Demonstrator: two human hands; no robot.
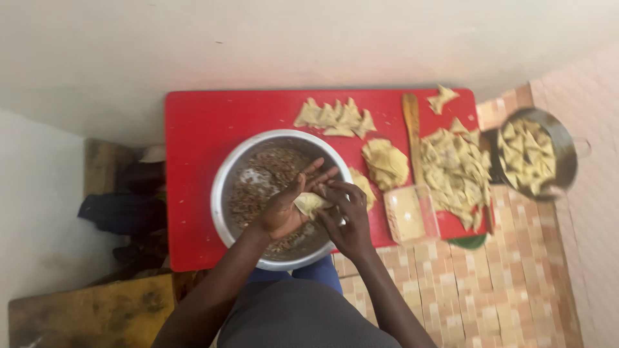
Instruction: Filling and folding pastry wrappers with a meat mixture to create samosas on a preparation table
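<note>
Pale triangular dough pocket (309,203) is gripped between the left hand (282,212) and right hand (347,216) above the round metal bowl of brown filling (225,187). Many folded pieces (454,171) are piled on the red table (193,129), with flat dough rounds (385,162) left unfilled.

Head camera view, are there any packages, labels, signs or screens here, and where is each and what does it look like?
Clear plastic container: the only package-like thing, on the red board's near edge, right of the metal bowl; rectangular, see-through, something pale yellow inside.
Labels, signs, screens: none in view.
</note>
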